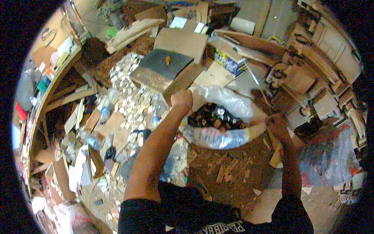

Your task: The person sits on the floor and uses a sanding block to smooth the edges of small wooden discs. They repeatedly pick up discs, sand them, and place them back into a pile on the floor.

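Observation:
A white woven plastic sack (224, 139) with blue print stands mouth up in front of me. Inside its opening lie dark and brown small pieces (210, 117), with a paler round one among them; what they are I cannot make out. At the sack's left rim my left hand (182, 102) is closed in a fist on the edge. On the opposite side, my right hand (276, 124) grips the right edge, its fingers partly dim. Between both hands the mouth is stretched wide.
Pale wood offcuts (130, 91) cover the floor to the left, among plastic bottles (91, 141). Beyond the sack is a wooden box with a dark top (165, 64). A blue and yellow carton (230, 62) lies behind. Shelves (311, 78) and a greyish plastic bag (327, 160) stand right.

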Available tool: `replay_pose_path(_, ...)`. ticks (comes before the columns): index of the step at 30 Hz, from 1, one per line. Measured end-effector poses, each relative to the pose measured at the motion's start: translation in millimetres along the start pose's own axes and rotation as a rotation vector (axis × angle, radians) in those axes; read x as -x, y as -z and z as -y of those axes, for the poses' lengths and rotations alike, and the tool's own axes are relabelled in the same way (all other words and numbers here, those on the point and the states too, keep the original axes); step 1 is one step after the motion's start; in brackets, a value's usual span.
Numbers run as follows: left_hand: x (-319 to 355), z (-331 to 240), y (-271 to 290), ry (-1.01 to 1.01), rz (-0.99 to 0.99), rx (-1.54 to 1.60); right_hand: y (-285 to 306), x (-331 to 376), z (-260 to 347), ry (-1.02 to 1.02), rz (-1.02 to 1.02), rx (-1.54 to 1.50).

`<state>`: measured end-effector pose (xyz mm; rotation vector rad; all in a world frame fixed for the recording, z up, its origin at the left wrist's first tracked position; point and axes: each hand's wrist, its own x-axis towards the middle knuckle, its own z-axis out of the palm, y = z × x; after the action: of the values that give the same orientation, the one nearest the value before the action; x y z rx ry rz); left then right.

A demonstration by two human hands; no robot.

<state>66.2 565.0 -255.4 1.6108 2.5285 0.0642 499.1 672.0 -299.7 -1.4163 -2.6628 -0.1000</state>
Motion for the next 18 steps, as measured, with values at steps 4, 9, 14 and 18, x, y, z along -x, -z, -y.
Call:
replay_pose_path(4, -16, 13, 18, 0.108, -0.292, 0.280, 39, 38, 21, -0.311, 0.153, -0.606)
replay_pose_path(9, -19, 48, 19, -0.267, -0.200, 0.603, 50, 53, 36, -0.312, 0.189, -0.554)
replay_pose_path(14, 40, 65, -42, 0.085, 0.101, 0.268, 46, 43, 39, -0.329, 0.302, -0.438)
replay_pose_path(18, 29, 92, -51, -0.439, 0.318, 0.148, 57, 35, 32, -0.225, 0.050, -0.485)
